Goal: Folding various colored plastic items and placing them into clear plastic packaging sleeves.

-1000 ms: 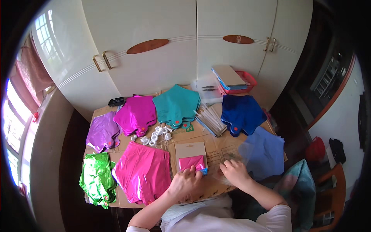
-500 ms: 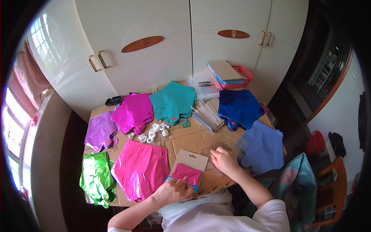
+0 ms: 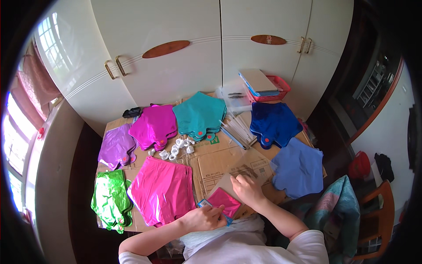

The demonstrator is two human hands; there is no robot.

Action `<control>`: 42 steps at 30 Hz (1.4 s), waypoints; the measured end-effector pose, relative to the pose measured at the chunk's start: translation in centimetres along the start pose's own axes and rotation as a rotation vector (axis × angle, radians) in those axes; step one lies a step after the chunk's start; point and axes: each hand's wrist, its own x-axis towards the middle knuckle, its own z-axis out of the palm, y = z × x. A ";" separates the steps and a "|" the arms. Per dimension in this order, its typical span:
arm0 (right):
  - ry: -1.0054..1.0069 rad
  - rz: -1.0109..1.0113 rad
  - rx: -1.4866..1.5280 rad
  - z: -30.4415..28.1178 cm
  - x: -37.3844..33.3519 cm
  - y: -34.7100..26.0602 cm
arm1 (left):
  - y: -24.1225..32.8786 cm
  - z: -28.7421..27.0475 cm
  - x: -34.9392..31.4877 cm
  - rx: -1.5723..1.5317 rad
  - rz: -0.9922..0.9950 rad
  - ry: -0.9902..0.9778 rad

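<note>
My left hand [image 3: 210,216] is closed on the lower end of a backing card, on which a folded pink foil sheet [image 3: 226,201] lies with a bit of blue at its edge. The beige upper part of the card [image 3: 223,181] tilts toward my right hand [image 3: 246,189]. That hand pinches a clear plastic bag [image 3: 251,168], which spreads over the cardboard just beyond the fingers. My right fingers hide the card's top end, so I cannot tell how far it sits in the bag. Beside my left forearm is a stack of flat pink foil balloons [image 3: 161,189].
Flat foil balloon stacks ring the cardboard top [image 3: 206,163]: green [image 3: 110,193], lilac [image 3: 115,147], magenta [image 3: 154,126], teal [image 3: 200,114], dark blue [image 3: 274,123], light blue [image 3: 299,167]. White ribbon rolls [image 3: 175,149], thin white sticks [image 3: 241,130] and a red basket [image 3: 281,88] stand farther back.
The card has shifted right and tilted, its top end now meeting my right hand. My right hand has moved slightly left and toward me, with the clear bag.
</note>
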 end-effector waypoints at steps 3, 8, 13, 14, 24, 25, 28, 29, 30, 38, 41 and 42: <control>-0.046 0.002 0.031 -0.3 -0.1 -0.7 | 0.2 0.4 0.0 0.013 -0.003 0.018; -0.041 -0.093 0.059 -0.5 0.1 -1.2 | 0.4 1.2 0.2 -0.014 -0.026 0.003; -0.067 -0.103 0.051 -0.7 0.4 -0.9 | -0.2 1.7 0.9 0.022 -0.030 0.054; -0.078 -0.107 0.042 -0.7 0.4 -0.9 | -0.2 1.8 1.1 0.027 -0.037 0.048; -0.092 -0.156 0.207 -1.5 1.1 -0.9 | 0.5 3.1 2.7 -0.016 -0.181 -0.035; -0.064 -0.135 0.303 -1.7 1.2 -0.9 | 0.7 3.1 2.6 -0.005 -0.201 -0.019; 0.169 0.206 0.531 -2.8 0.4 -1.3 | 0.8 2.6 1.4 0.019 -0.292 0.087; 0.269 0.370 0.591 -3.0 -0.7 -1.5 | 1.0 2.5 0.9 0.005 -0.303 0.082; 0.448 0.572 0.974 -0.6 -3.7 -1.2 | 1.0 2.3 1.1 0.010 -0.305 0.122; -0.037 0.816 2.033 -3.5 -3.3 -6.2 | 1.5 1.0 1.4 0.094 -0.412 0.135; -0.056 0.760 1.955 -3.0 -2.8 -6.7 | 0.7 0.9 1.3 0.144 -0.431 0.116; -0.039 0.770 1.934 -2.4 -2.6 -6.7 | 0.5 1.0 1.2 0.159 -0.437 0.113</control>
